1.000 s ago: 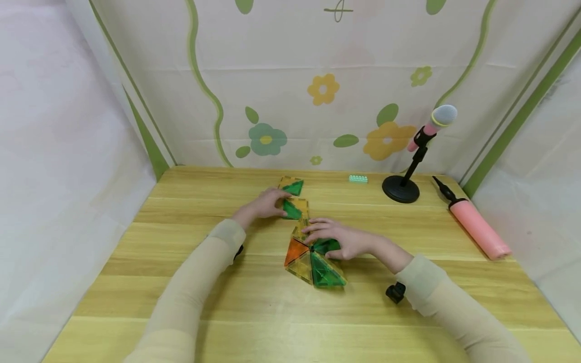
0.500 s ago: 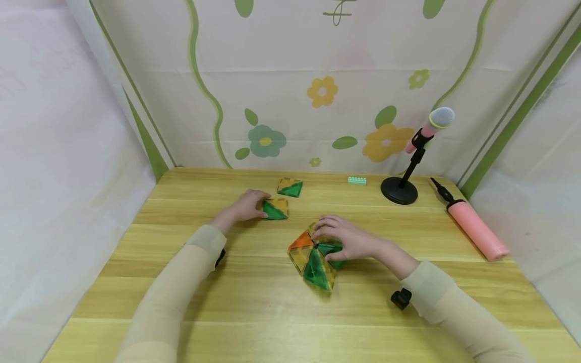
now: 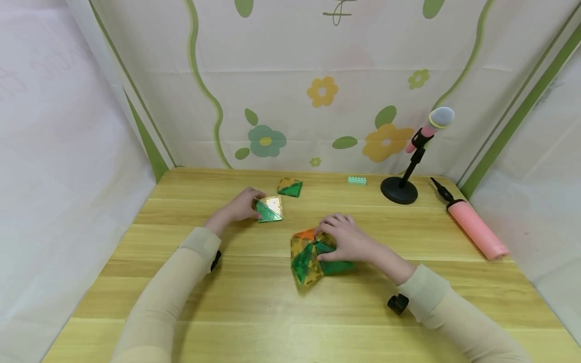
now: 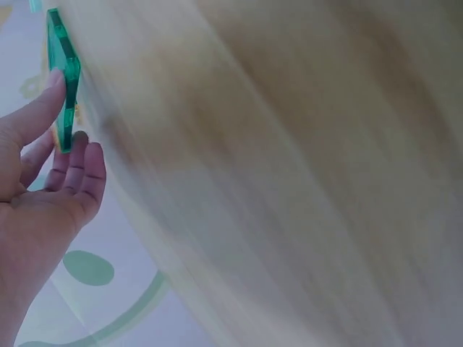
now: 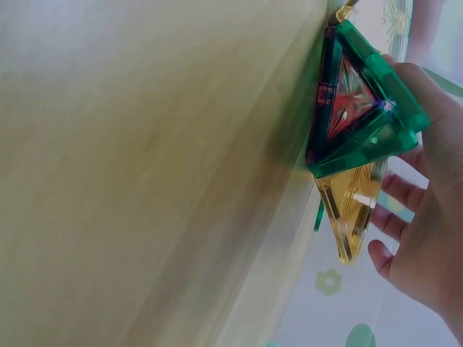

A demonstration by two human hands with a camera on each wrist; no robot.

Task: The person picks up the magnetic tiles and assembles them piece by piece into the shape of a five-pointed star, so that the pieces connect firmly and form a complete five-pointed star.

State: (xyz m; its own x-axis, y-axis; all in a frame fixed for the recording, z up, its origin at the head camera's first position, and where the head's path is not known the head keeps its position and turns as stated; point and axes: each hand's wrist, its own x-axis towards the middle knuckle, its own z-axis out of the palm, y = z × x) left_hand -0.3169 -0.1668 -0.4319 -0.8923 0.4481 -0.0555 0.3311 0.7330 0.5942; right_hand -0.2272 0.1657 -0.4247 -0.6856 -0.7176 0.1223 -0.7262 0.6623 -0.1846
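Observation:
My left hand [image 3: 244, 205] pinches a square made of a green and a yellow triangular magnetic tile [image 3: 268, 213], by its left side. In the left wrist view the thumb lies on the green tile's [image 4: 64, 87] face, with the fingers behind. My right hand [image 3: 348, 241] grips a pointed cluster of triangular magnetic tiles [image 3: 300, 263] in green, yellow and orange, its fingers over the top. From the right wrist a green triangle [image 5: 369, 141] and a yellow triangle [image 5: 349, 210] of that cluster show. A second yellow-and-green tile square [image 3: 290, 188] lies behind the left hand's piece.
On the wooden table [image 3: 254, 312], a mint toy brick [image 3: 357, 180] lies at the back. A microphone on a black stand [image 3: 399, 189] is at the back right, with a pink hand pump [image 3: 478, 229] beside it. A flowered cloth [image 3: 295, 91] hangs behind.
The left hand has drawn its tile square leftward, away from the cluster, and a yellow piece no longer bridges the two. The right hand has turned the cluster. The rear square stays put.

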